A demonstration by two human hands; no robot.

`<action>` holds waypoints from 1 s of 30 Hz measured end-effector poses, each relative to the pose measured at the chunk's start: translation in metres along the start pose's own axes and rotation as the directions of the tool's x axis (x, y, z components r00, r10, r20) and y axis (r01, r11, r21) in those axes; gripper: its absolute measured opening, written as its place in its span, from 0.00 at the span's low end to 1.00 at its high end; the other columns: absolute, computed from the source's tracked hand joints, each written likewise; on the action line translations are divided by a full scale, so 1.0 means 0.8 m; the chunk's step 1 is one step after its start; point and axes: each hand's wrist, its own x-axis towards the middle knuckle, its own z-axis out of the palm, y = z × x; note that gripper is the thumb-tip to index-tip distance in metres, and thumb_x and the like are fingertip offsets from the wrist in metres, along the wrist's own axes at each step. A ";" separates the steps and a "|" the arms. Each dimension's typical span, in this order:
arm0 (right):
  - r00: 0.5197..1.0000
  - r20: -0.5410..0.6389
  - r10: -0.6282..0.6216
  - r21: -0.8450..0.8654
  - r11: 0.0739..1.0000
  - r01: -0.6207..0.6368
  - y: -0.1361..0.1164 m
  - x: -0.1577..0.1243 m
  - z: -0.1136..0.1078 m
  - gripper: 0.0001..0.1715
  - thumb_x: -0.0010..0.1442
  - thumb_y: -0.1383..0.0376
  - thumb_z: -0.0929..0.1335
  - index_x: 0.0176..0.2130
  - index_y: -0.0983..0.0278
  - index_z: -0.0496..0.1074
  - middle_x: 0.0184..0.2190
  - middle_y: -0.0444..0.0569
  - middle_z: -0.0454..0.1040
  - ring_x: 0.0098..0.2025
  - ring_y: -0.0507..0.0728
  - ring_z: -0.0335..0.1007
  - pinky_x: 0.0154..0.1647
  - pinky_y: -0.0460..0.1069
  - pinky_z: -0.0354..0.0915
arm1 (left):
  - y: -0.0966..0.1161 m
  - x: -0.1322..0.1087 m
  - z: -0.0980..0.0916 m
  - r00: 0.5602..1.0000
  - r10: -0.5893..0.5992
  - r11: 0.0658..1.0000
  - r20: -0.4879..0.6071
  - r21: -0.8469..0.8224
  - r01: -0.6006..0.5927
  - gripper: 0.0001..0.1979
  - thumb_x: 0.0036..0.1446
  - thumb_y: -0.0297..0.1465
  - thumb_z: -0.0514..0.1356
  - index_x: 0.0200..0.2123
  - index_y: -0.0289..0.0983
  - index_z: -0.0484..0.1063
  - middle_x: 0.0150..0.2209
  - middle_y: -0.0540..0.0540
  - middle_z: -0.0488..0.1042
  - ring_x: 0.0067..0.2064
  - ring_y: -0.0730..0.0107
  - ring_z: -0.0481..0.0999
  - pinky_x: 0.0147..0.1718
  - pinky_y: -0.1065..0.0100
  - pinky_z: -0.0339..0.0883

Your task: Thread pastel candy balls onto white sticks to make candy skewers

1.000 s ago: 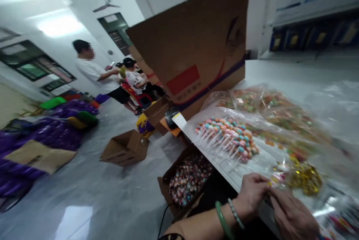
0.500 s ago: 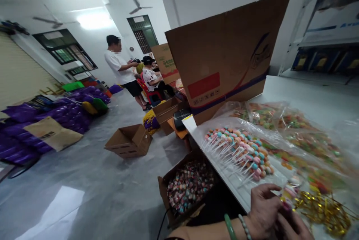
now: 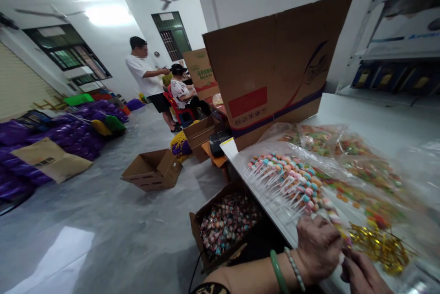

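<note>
My left hand point(image 3: 318, 248), with a green bangle and a beaded bracelet at its wrist, is closed at the table's near edge. Its fingers pinch a wrapped candy piece point(image 3: 347, 240), of which only a small colourful part shows. Against it, at the lower right, my right hand point(image 3: 364, 273) is closed too; what its fingertips grip is too small and hidden to name. Just beyond the hands lies a pile of pastel candy sticks point(image 3: 292, 179) on clear plastic. Gold twist ties point(image 3: 381, 246) are heaped to the right of the fingers.
Bags of gummy candy point(image 3: 364, 156) cover the table's middle. A tall cardboard panel point(image 3: 278, 64) stands behind. Below the table edge is a box of wrapped candies point(image 3: 228, 225). An open carton point(image 3: 154, 170) sits on the floor. Two people are farther back, one standing point(image 3: 146, 74), one seated point(image 3: 182, 90).
My left hand has moved slightly up and left, and its fingers have closed more. The standing person's arm now reaches out towards the seated one. The camera view has shifted a little.
</note>
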 end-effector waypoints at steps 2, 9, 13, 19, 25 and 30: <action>0.994 0.046 0.095 0.017 0.995 -0.096 -0.023 -0.010 -0.004 0.13 0.56 0.55 0.63 0.33 0.57 0.74 0.22 0.44 0.74 0.24 0.58 0.69 0.24 0.50 0.64 | 0.000 -0.001 -0.002 0.998 0.050 0.999 0.037 0.003 -0.050 0.04 0.48 0.32 0.63 0.24 0.43 0.77 0.28 0.41 0.75 0.35 0.59 0.72 0.41 0.59 0.63; 0.972 0.074 0.224 -0.160 0.965 -0.210 -0.068 -0.018 -0.009 0.15 0.62 0.55 0.61 0.36 0.59 0.72 0.27 0.44 0.75 0.29 0.54 0.69 0.30 0.46 0.55 | -0.014 0.011 -0.009 0.961 -0.202 0.925 0.191 -0.285 0.251 0.07 0.46 0.33 0.63 0.20 0.38 0.70 0.18 0.54 0.63 0.22 0.75 0.61 0.25 0.70 0.56; 0.989 0.098 0.109 -0.382 0.922 -0.064 -0.069 -0.019 -0.025 0.20 0.67 0.54 0.59 0.33 0.60 0.72 0.27 0.44 0.76 0.28 0.52 0.69 0.28 0.47 0.48 | -0.015 0.015 -0.009 0.936 -0.160 0.942 0.314 -0.233 0.239 0.10 0.49 0.32 0.62 0.20 0.37 0.66 0.18 0.55 0.61 0.22 0.76 0.59 0.25 0.71 0.55; 0.986 0.079 0.149 -0.546 0.834 -0.083 -0.062 -0.019 -0.035 0.20 0.67 0.57 0.60 0.31 0.61 0.73 0.26 0.46 0.78 0.25 0.51 0.67 0.27 0.49 0.42 | -0.003 -0.004 0.005 0.920 0.187 0.972 0.345 0.070 -0.223 0.11 0.56 0.31 0.57 0.23 0.38 0.63 0.23 0.51 0.63 0.27 0.72 0.63 0.30 0.68 0.58; 0.942 0.084 0.326 -0.371 0.887 -0.274 -0.057 -0.008 -0.037 0.21 0.66 0.54 0.61 0.28 0.60 0.74 0.24 0.44 0.75 0.26 0.52 0.65 0.26 0.48 0.44 | -0.012 -0.015 0.020 0.930 0.227 0.954 0.290 0.124 -0.272 0.08 0.59 0.29 0.55 0.26 0.39 0.65 0.25 0.51 0.66 0.29 0.71 0.66 0.31 0.69 0.61; 0.941 0.205 0.269 -0.084 0.963 -0.257 -0.049 -0.007 -0.038 0.18 0.64 0.56 0.60 0.28 0.60 0.71 0.23 0.42 0.70 0.27 0.52 0.63 0.28 0.46 0.48 | -0.016 -0.015 0.018 0.956 0.231 0.954 0.182 0.149 -0.259 0.07 0.58 0.27 0.55 0.26 0.38 0.66 0.26 0.52 0.66 0.29 0.72 0.66 0.31 0.70 0.61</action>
